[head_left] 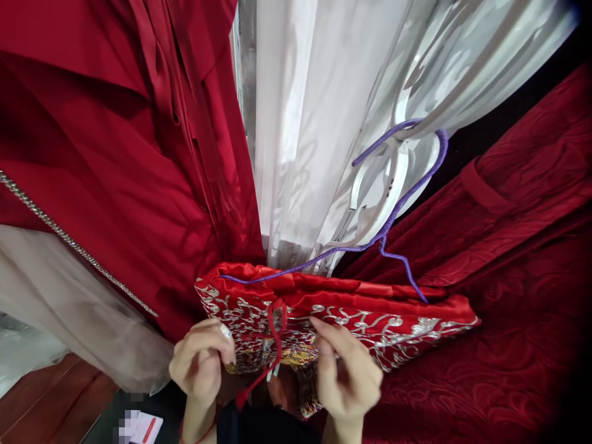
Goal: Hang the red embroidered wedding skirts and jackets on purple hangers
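red garment (351, 308) with silver scrollwork embroidery, purple hanger (398, 209), white sheer curtain (314, 123), dark red patterned velvet (522, 259).

Both wrists are cut off by the bottom edge. The embroidered red garment (351, 311) hides the lower part of the purple hanger (398, 209). A patch beside the red-and-white card (147, 428) is blurred out; the card's print is unreadable.

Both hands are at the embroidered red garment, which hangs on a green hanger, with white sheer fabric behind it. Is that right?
Not quite: the hanger is purple, not green, as the head view shows. The rest holds: left hand and right hand are at the embroidered red garment, with white sheer fabric behind.
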`<state>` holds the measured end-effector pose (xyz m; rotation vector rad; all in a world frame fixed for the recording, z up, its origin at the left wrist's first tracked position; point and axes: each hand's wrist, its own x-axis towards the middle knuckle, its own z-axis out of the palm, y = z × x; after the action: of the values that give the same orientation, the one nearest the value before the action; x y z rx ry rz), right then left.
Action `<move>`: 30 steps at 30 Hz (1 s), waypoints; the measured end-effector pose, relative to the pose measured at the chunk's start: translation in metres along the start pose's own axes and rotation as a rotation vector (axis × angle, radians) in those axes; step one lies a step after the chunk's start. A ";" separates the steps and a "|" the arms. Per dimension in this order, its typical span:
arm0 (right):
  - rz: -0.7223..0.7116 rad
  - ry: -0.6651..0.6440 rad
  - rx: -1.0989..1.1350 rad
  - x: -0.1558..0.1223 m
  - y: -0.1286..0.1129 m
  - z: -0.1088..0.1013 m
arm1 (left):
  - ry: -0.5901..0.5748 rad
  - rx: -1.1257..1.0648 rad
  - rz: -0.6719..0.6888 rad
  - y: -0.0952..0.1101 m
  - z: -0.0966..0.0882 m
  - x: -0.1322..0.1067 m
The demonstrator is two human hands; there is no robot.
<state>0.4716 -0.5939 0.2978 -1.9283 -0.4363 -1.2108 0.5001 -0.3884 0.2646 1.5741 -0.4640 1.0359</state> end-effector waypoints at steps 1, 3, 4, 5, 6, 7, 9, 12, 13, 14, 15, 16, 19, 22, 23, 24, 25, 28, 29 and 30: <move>-0.023 -0.117 -0.023 0.003 -0.007 0.006 | -0.026 0.007 0.040 0.007 0.007 0.003; -0.035 -0.260 -0.083 0.011 -0.016 0.015 | -0.153 0.044 0.143 0.019 0.017 0.013; -0.025 -0.300 -0.116 0.015 -0.018 0.019 | -0.240 0.087 0.179 0.023 0.020 0.020; -0.013 -0.323 -0.151 0.019 -0.019 0.023 | -0.317 0.124 0.189 0.027 0.023 0.027; -0.007 -0.328 -0.184 0.022 -0.019 0.026 | -0.382 0.165 0.174 0.029 0.025 0.033; -0.008 -0.325 -0.218 0.025 -0.019 0.028 | -0.427 0.209 0.142 0.030 0.028 0.038; -0.023 -0.322 -0.284 0.028 -0.018 0.029 | -0.473 0.280 0.084 0.030 0.032 0.044; -0.077 -0.323 -0.332 0.028 -0.016 0.027 | -0.472 0.302 0.074 0.027 0.036 0.044; -0.102 -0.320 -0.326 0.028 -0.014 0.025 | -0.455 0.301 0.079 0.025 0.037 0.043; -0.130 -0.313 -0.316 0.029 -0.013 0.024 | -0.440 0.303 0.087 0.023 0.037 0.042; -0.152 -0.308 -0.311 0.029 -0.011 0.022 | -0.426 0.309 0.104 0.021 0.037 0.041; -0.167 -0.308 -0.310 0.030 -0.009 0.021 | -0.411 0.316 0.135 0.018 0.037 0.040; -0.173 -0.297 -0.320 0.033 -0.008 0.016 | -0.304 0.317 0.276 0.011 0.039 0.036; -0.179 -0.304 -0.286 0.034 -0.013 0.012 | -0.130 0.244 0.299 0.007 0.046 0.027; -0.181 -0.313 -0.278 0.034 -0.015 0.011 | -0.087 0.189 0.247 0.008 0.049 0.023; -0.181 -0.317 -0.272 0.033 -0.017 0.010 | -0.054 0.103 0.175 0.009 0.052 0.020; -0.174 -0.303 -0.263 0.033 -0.017 0.009 | -0.032 -0.006 0.076 0.011 0.055 0.017; -0.093 -0.167 -0.167 0.029 -0.007 0.001 | 0.065 -0.344 -0.275 0.019 0.053 0.019; -0.060 -0.112 -0.102 0.027 0.000 -0.004 | 0.102 -0.405 -0.346 0.020 0.049 0.023; -0.030 -0.052 -0.038 0.025 0.010 -0.011 | 0.138 -0.414 -0.375 0.021 0.042 0.029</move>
<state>0.4836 -0.6111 0.3177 -1.9957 -0.4745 -1.1978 0.5145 -0.4268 0.3016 1.1540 -0.2534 0.7003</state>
